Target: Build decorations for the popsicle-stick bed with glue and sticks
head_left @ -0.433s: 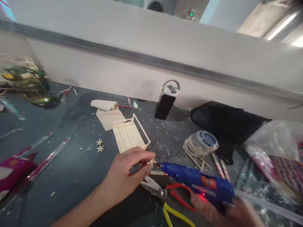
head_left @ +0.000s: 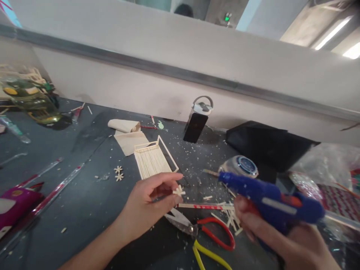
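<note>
Well — pale, stubby-armed star; blue glue gun.

Background, upper part: a pale wall crossed by a grey horizontal strip; above it, a small green light and a bright ceiling tube. Middle: a drinking bottle with a white lid and grey carrying loop, standing upright, a black slab resembling a phone in front of it. Right: black folded material against the wall, beside crumpled clear plastic. Left: a transparent green bottle lying on its side; nearer, a magenta object, cut off by the frame.
</note>
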`<state>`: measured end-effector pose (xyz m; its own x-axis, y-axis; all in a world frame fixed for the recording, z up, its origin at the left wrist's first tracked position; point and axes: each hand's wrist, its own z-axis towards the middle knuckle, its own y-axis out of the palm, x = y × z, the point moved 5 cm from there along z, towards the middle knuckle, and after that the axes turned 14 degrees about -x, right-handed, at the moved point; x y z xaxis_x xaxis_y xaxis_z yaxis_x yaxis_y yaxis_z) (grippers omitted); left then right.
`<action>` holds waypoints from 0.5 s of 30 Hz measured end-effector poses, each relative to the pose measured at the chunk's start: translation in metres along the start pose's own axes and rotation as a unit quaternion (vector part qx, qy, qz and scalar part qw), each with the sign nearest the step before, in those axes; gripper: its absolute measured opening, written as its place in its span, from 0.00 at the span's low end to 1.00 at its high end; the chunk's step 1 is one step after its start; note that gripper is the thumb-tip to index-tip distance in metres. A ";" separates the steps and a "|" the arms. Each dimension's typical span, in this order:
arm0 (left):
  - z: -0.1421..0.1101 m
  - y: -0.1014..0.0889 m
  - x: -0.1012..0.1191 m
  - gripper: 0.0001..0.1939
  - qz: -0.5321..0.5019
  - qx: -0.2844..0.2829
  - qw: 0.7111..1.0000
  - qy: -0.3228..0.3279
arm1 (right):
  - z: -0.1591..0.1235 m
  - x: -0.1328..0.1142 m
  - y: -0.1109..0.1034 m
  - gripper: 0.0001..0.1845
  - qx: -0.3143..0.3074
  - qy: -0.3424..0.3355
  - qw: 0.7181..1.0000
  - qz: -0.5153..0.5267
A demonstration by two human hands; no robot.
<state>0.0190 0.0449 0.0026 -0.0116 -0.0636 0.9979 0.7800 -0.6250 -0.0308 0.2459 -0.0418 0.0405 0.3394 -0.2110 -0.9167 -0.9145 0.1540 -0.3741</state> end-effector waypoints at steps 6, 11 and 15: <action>-0.003 0.016 -0.011 0.27 -0.184 -0.074 0.979 -0.043 | 0.030 -0.003 0.052 0.08 -0.154 0.021 0.961 0.229; -0.002 0.019 -0.013 0.20 -0.190 -0.072 0.977 -0.062 | 0.034 0.004 0.080 0.08 -0.190 0.056 0.945 0.260; 0.000 0.018 -0.011 0.13 -0.182 -0.062 0.978 -0.085 | 0.035 0.006 0.082 0.09 -0.202 0.044 0.942 0.263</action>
<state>0.0332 0.0339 -0.0094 -0.1620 0.3036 0.9389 0.6618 -0.6723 0.3316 0.1808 0.0033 -0.0010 -0.1872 -0.2901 -0.9385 -0.9665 -0.1161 0.2287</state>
